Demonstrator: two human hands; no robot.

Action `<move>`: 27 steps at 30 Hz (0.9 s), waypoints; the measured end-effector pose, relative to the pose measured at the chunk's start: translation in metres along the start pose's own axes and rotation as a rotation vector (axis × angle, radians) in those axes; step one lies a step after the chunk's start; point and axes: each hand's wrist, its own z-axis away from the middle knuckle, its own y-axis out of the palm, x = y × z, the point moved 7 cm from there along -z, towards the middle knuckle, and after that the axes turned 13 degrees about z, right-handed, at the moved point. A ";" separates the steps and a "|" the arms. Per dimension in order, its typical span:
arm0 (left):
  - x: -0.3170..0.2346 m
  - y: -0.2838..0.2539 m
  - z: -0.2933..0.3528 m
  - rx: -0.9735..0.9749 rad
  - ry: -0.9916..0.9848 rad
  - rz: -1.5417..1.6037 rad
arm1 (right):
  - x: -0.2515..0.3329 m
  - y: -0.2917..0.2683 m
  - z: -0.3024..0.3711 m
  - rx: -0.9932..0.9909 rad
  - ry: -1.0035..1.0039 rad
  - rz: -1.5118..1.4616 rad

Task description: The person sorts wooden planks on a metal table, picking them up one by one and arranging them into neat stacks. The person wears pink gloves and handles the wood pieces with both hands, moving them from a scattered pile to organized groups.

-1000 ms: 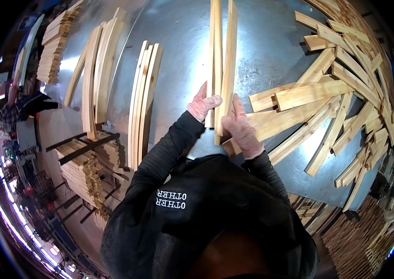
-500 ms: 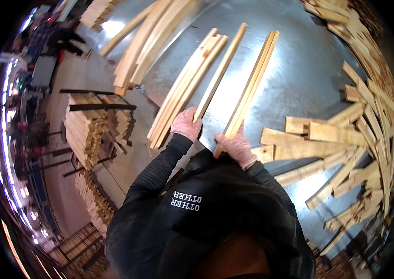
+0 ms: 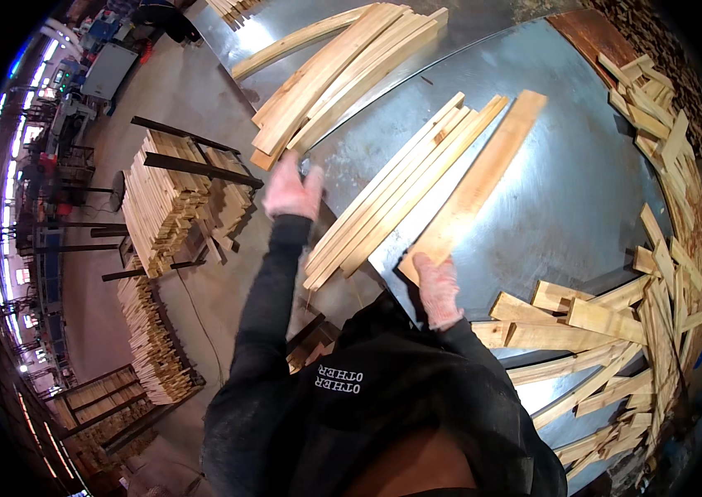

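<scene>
My right hand, in a pale pink glove, grips the near end of a wooden plank. The plank lies with its broad face up, slanting away over the metal table; the fingers beneath it are hidden. My left hand, gloved alike, is open with thumb and fingers apart. Its fingertips are at the near end of a stack of wider planks; whether they touch is unclear. Between the two hands lies a row of narrow wooden strips, side by side, their near ends jutting past the table edge.
The metal table carries a loose pile of offcuts on the right, spreading along its rim. Left of me, stacked strips rest on a rack with dark metal bars. Machines stand farther left.
My left hand has left the narrow strip, now against the row, and moved left to the wider planks. The wood in my right hand now shows its broad face. The view has shifted.
</scene>
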 end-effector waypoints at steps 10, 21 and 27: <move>-0.003 0.011 -0.174 0.411 -0.029 -0.371 | 0.133 -0.005 -0.042 -0.078 -0.530 -0.064; 0.009 0.003 -0.191 0.793 -0.255 0.478 | 0.249 0.168 -0.124 0.345 -0.680 0.230; -0.017 0.019 -0.197 0.473 -0.059 -0.353 | 0.257 0.186 -0.142 0.681 -0.629 0.659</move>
